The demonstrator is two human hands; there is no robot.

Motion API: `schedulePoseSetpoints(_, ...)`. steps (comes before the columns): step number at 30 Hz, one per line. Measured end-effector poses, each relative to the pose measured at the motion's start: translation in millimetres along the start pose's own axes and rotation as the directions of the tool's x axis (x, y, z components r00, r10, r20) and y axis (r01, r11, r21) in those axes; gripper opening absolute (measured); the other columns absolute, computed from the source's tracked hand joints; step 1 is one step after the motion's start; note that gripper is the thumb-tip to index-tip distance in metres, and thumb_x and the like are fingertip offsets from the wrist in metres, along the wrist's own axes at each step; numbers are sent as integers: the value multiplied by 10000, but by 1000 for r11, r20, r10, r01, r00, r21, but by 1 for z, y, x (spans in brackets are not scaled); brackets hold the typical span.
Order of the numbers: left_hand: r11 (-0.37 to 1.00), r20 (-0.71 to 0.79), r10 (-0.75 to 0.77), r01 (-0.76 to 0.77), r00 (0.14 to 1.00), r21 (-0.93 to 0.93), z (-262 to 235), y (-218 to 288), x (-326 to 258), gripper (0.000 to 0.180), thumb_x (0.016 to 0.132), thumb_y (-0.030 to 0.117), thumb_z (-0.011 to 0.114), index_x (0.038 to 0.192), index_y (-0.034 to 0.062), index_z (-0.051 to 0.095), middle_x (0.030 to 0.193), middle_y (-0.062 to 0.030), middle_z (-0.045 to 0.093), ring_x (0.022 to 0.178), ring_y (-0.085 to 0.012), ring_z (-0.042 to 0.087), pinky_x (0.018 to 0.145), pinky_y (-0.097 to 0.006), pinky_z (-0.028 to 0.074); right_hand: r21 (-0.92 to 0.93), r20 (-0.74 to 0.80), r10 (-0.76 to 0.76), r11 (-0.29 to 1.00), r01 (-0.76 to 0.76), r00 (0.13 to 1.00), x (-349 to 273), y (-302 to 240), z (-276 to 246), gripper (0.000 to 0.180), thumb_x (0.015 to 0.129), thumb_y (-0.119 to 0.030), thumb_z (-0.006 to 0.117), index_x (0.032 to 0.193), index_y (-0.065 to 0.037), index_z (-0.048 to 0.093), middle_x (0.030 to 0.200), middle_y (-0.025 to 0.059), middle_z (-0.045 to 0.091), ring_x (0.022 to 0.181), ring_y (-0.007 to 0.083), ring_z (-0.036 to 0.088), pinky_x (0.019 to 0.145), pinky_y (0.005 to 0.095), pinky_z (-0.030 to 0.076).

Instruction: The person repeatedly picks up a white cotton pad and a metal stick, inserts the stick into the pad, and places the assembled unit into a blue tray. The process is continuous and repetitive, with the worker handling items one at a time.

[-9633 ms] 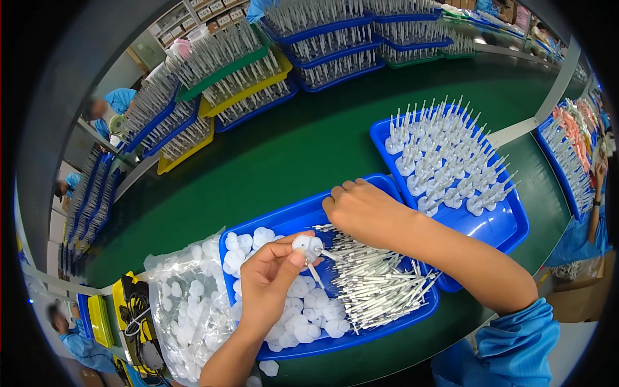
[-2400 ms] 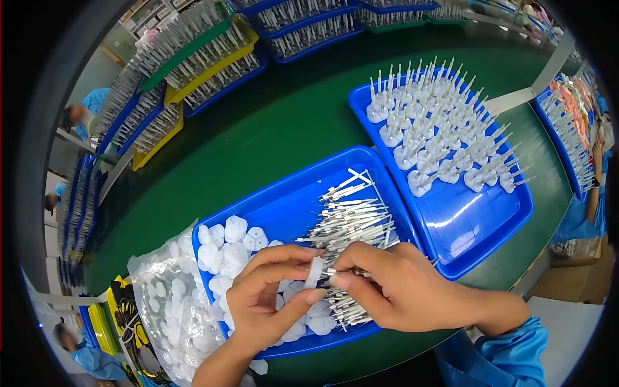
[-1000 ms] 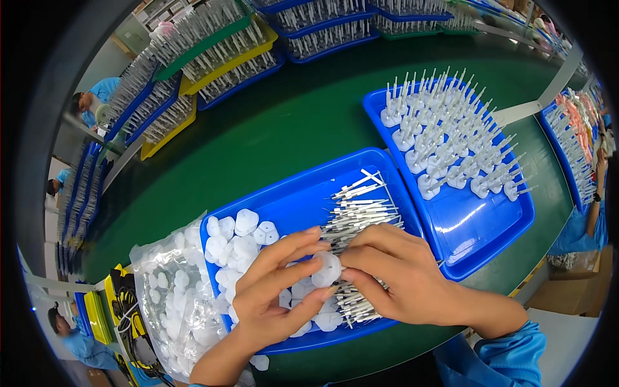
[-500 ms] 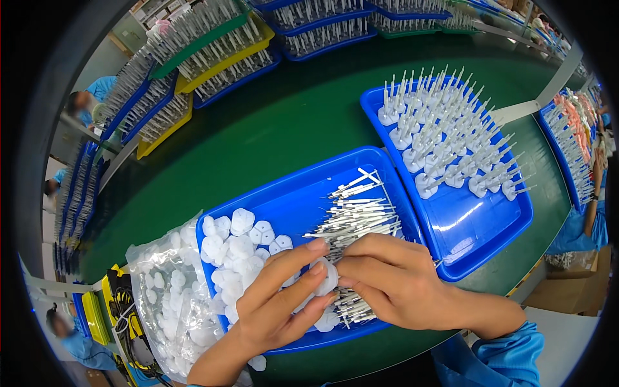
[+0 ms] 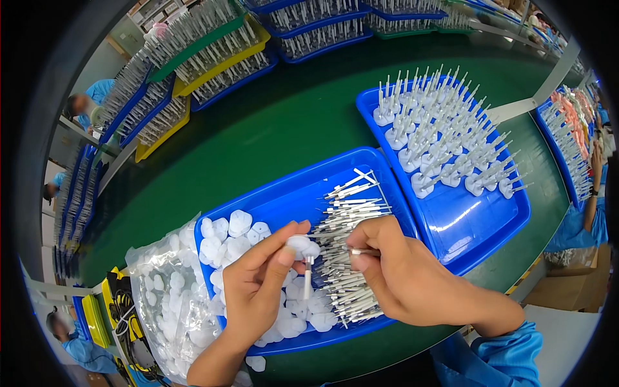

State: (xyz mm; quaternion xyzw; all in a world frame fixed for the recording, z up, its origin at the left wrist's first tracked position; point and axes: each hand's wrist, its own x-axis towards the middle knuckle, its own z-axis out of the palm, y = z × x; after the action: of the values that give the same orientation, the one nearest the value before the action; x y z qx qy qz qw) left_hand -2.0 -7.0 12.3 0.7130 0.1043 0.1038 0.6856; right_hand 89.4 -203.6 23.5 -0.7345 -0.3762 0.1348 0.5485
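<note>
Left hand (image 5: 258, 290) grip pinching a white cap with pin (image 5: 303, 248) over the near blue tray (image 5: 277, 203), right hand (image 5: 400, 277) grip clenched on a metal pin (image 5: 361, 251), loose caps (image 5: 222, 238) and pin pile (image 5: 348, 258) in that tray, far blue tray (image 5: 477, 226) holding upright assembled pieces (image 5: 445, 142), clear bag of caps (image 5: 167, 297) on green table (image 5: 271, 135).

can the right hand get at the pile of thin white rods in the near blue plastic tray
Probably yes: the right hand already rests on the pile of thin white rods in the near blue tray, with nothing covering them.

Left hand (image 5: 258, 293) pinches a white cap (image 5: 302, 245) — right hand (image 5: 403, 274) perhaps a pin (image 5: 363, 252).
</note>
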Motion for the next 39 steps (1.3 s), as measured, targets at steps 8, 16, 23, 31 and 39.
schedulePoseSetpoints(8, 932, 172, -91, 145, 981, -333, -4, -2, 0, 131, 960, 45, 616, 1063, -35, 602, 1312, -318, 556, 1072, -269, 647, 857, -387, 579, -28, 21, -152, 988, 152, 988, 6, 5, -2, 71, 923, -38, 622, 968, 15, 604, 842, 202, 644, 719, 386, 654, 583, 424, 507)
schedulePoseSetpoints(16, 923, 184, 36, 38, 982, -384, -9, -11, 1, 159, 898, -11, 672, 1044, -26, 609, 1271, -271, 591, 1146, -278, 614, 943, -408, 541, -45, 50, -25, 999, 27, 998, 6, -1, -5, 100, 917, -93, 639, 932, 1, 608, 712, 182, 644, 610, 356, 646, 521, 423, 487)
schedulePoseSetpoints(23, 962, 174, 273, -267, 946, -61, -4, -10, -4, 335, 782, -146, 722, 1091, -44, 644, 1234, -209, 619, 1152, -288, 612, 987, -399, 500, -105, 155, 29, 994, -13, 987, 3, -1, -3, 154, 927, -90, 649, 1020, -21, 548, 638, 136, 630, 505, 276, 631, 457, 372, 443)
schedulePoseSetpoints(31, 960, 226, 219, -168, 949, -224, -8, -9, -2, 309, 771, -157, 710, 1065, -66, 687, 1179, -227, 639, 1117, -284, 626, 951, -392, 503, 132, 115, -15, 991, 0, 993, 1, 5, 2, 152, 956, -144, 611, 1005, -22, 535, 600, 168, 610, 516, 367, 621, 453, 460, 451)
schedulePoseSetpoints(39, 967, 255, 239, -205, 937, -153, -8, -11, -3, 327, 734, -136, 758, 1048, -54, 717, 1134, -245, 688, 1081, -314, 650, 949, -438, 489, -335, 33, -189, 923, 189, 982, -7, -1, 8, 144, 935, -121, 615, 941, -17, 516, 595, 128, 610, 498, 301, 627, 428, 398, 457)
